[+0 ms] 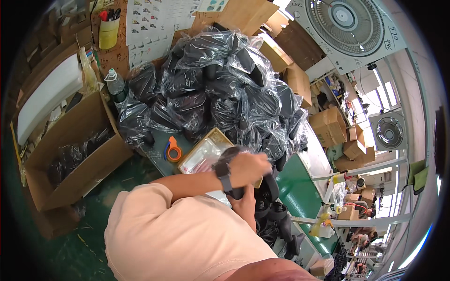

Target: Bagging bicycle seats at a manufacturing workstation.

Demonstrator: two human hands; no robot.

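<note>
My left hand (251,169), at the end of the forearm with a dark wristwatch, is smeared by motion. It hovers over a black, smooth, saddle-shaped piece (236,193), and its fingers do not show clearly. Just below it my right hand (243,205) is closed around the lower part of that piece. An open carton (191,153) holding clear plastic bags lies left of my hands. Another black curved piece (269,187) is close on their right. More unwrapped black pieces (277,211) sit below and to the right.
A big heap of plastic-wrapped black pieces (211,93) fills the bench's back. An orange tape roll (174,151) lies on the bench, a clear bottle (115,84) behind. At left stands a deep cardboard box (89,171) with wrapped pieces. Fans (344,18) and cartons (328,126) are at right.
</note>
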